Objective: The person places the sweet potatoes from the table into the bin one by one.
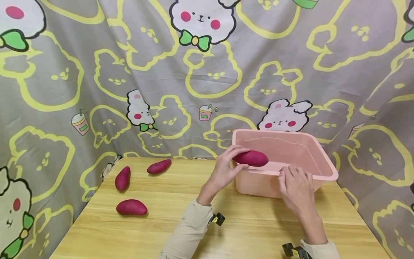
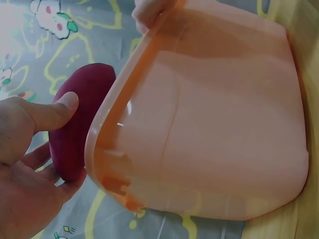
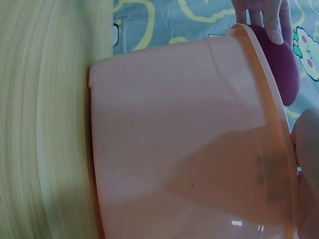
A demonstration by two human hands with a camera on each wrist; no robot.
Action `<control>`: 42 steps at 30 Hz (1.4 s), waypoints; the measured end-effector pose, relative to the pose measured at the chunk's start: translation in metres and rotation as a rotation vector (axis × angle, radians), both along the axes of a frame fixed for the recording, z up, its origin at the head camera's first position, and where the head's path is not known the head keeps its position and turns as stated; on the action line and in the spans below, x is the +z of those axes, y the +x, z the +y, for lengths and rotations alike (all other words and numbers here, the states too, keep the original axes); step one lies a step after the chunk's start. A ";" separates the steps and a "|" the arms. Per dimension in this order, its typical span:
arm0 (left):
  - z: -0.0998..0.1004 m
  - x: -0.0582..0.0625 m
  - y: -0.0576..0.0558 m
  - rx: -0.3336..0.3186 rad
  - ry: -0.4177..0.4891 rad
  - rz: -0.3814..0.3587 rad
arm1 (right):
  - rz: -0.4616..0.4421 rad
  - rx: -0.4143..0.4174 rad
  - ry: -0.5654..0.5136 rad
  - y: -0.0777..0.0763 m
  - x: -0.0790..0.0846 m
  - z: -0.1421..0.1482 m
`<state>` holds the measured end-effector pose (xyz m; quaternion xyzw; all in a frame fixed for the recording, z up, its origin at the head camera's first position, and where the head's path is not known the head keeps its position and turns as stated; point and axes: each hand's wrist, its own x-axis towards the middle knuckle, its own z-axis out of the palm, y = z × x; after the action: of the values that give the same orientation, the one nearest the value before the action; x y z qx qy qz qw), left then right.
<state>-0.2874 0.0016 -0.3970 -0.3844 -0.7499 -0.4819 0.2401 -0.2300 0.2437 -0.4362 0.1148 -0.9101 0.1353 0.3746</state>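
Note:
A purple sweet potato (image 1: 253,158) is held by my left hand (image 1: 225,166), thumb on one side and fingers on the other. It is over the left part of a pink plastic bin (image 1: 258,183), just above the near rim. In the left wrist view the sweet potato (image 2: 82,117) shows beside the rim, gripped between thumb and fingers. My right hand (image 1: 297,187) grips the bin's near rim with curled fingers. In the right wrist view that hand (image 3: 306,149) is partly cut off at the rim. The part of the bin's floor that shows is bare.
Three more purple sweet potatoes lie on the left of the wooden table (image 1: 181,201): one at the back (image 1: 159,167), one at the far left (image 1: 123,178), one nearer (image 1: 132,207). A patterned grey curtain (image 1: 181,72) hangs behind the table and at both sides.

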 end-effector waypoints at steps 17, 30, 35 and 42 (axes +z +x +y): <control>0.008 -0.005 0.001 0.037 -0.099 -0.030 | 0.006 0.007 -0.002 -0.001 -0.003 -0.003; 0.012 -0.009 0.002 0.003 -0.177 -0.001 | -0.004 0.010 -0.005 0.000 -0.003 -0.005; 0.012 -0.009 0.002 -0.016 -0.161 -0.018 | -0.001 0.013 -0.010 0.001 -0.002 -0.006; 0.011 -0.008 0.003 -0.024 -0.156 0.002 | -0.008 0.003 -0.016 0.002 0.001 -0.002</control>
<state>-0.2848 0.0125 -0.4048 -0.4111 -0.7804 -0.4244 0.2043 -0.2283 0.2416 -0.4357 0.1126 -0.9102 0.1433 0.3718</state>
